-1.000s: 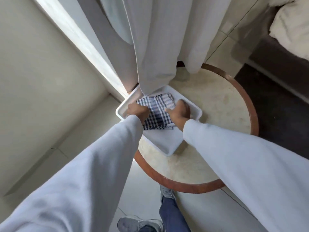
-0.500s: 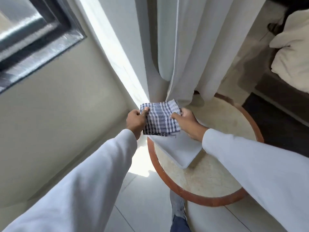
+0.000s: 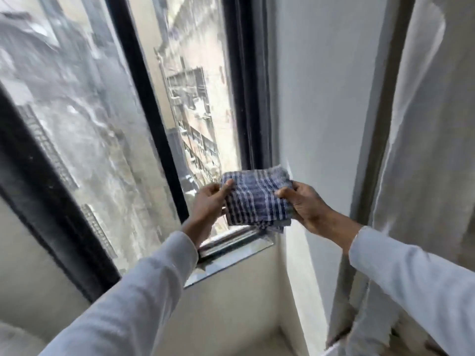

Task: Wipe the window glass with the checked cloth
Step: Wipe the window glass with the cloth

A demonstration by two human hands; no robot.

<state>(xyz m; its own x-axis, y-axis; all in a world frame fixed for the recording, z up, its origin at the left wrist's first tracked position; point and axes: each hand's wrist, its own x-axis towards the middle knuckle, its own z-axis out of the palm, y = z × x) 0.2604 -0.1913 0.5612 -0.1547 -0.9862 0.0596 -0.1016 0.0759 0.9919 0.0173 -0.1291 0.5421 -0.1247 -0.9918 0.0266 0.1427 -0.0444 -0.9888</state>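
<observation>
the folded blue-and-white checked cloth [image 3: 257,199] is held up in the air between both hands, in front of the lower right corner of the window, just above the silver metal sill track [image 3: 231,249]. the left hand [image 3: 208,205] grips the cloth's left edge, thumb on the near face and the other fingers curled behind it; the right hand [image 3: 305,206] pinches the right edge the same way, thumb on top and fingers wrapped under. both arms wear pale grey long sleeves [image 3: 144,296]. the cloth does not visibly touch the clear window glass [image 3: 195,98], which lies just beyond it and shows blurred buildings outside. a black vertical frame bar [image 3: 144,98] splits the glass into panes, and a thicker black frame post [image 3: 250,86] runs down the right side of the window, directly behind the cloth's far edge. right of the post stands a white wall reveal [image 3: 316,98], close to the right hand. further right hangs a white curtain [image 3: 431,150], its folds falling near the right sleeve. below the sill is a cream wall [image 3: 231,304].
</observation>
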